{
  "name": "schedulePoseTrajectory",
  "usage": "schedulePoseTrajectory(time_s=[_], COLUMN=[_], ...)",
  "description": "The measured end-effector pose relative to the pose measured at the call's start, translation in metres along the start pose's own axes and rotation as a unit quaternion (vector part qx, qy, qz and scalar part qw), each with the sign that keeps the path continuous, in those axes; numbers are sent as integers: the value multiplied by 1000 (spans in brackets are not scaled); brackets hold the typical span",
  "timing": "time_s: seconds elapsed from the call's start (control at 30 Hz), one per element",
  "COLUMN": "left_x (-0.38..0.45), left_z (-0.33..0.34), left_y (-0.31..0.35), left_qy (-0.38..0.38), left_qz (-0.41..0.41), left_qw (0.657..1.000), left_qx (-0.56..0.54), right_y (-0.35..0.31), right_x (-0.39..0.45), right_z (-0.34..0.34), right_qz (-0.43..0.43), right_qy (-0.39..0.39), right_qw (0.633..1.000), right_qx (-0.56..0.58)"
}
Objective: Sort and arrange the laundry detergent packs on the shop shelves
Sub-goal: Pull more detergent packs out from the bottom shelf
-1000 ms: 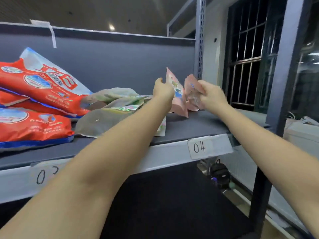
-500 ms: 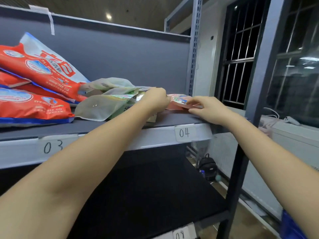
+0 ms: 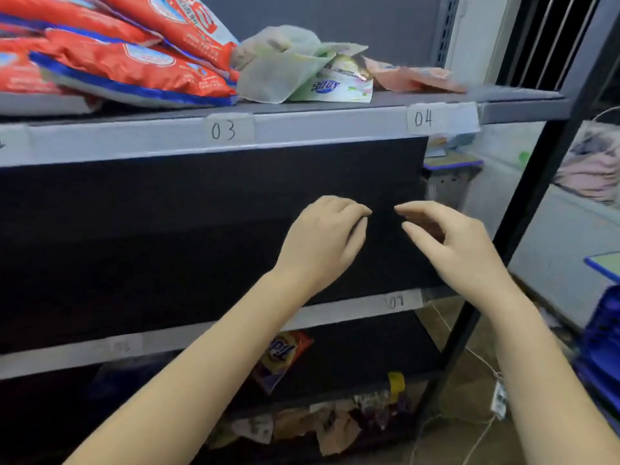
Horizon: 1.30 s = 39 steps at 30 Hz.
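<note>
A metal shop shelf unit is seen from the front. On the top shelf [image 3: 385,100], at the far left, glossy red plastic detergent packs [image 3: 134,62] with blue edging are piled flat, above a paper label marked 03 [image 3: 223,130]. Just to their right, pale green pouches [image 3: 288,75], soft and crumpled, are heaped loosely. Further right, above a label marked 04 [image 3: 423,119], thin pink packs [image 3: 416,80] are laid flat near the shelf end. The middle shelf, dark and matte, appears bare.

In front of it, the left hand [image 3: 322,243] is held with fingers curled loosely and nothing gripped. Beside it, apart, the right hand [image 3: 449,243] is held half open, also empty.

Lower down, an orange and purple pack [image 3: 281,357] is seen leaning on the next shelf, and a jumble of small crinkled sachets [image 3: 335,424] is left at the bottom. The task is judged partly done: the top shelf is grouped by colour, while the lower packs remain unsorted.
</note>
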<state>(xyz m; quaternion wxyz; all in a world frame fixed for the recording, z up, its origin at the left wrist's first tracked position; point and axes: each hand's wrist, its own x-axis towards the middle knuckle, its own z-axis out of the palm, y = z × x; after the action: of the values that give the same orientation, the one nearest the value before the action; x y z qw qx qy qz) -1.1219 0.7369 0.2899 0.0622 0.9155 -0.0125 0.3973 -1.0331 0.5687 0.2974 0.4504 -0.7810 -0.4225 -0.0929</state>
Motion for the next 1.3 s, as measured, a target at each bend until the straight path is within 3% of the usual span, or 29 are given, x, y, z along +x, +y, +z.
schedulePoseTrajectory(time_s=[0.17, 0.33, 0.5, 0.87, 1.03, 1.17, 1.3], left_x=[-113, -228, -321, -457, -478, -489, -482], left_z=[23, 21, -8, 22, 78, 125, 163], left_y=[-16, -51, -99, -149, -172, -194, -218], left_qy=[-122, -269, -323, -405, -414, -448, -482], left_qz=[-114, -262, -359, -416, -419, -377, -320], left_qw=[986, 927, 875, 814, 807, 811, 816], left_qx=[1, 15, 20, -35, -52, -21, 15], right_y=[31, 52, 27, 16, 65, 117, 167], right_x=[-71, -130, -165, -250, -235, -206, -166], right_z=[80, 168, 249, 390, 431, 471, 500], right_qz=[82, 184, 245, 314, 315, 280, 331], right_qy=[-102, -234, -302, -418, -410, -417, -354], right_qw=[991, 954, 921, 852, 854, 855, 864], right_qx=[-6, -24, -18, -13, -60, -128, -137])
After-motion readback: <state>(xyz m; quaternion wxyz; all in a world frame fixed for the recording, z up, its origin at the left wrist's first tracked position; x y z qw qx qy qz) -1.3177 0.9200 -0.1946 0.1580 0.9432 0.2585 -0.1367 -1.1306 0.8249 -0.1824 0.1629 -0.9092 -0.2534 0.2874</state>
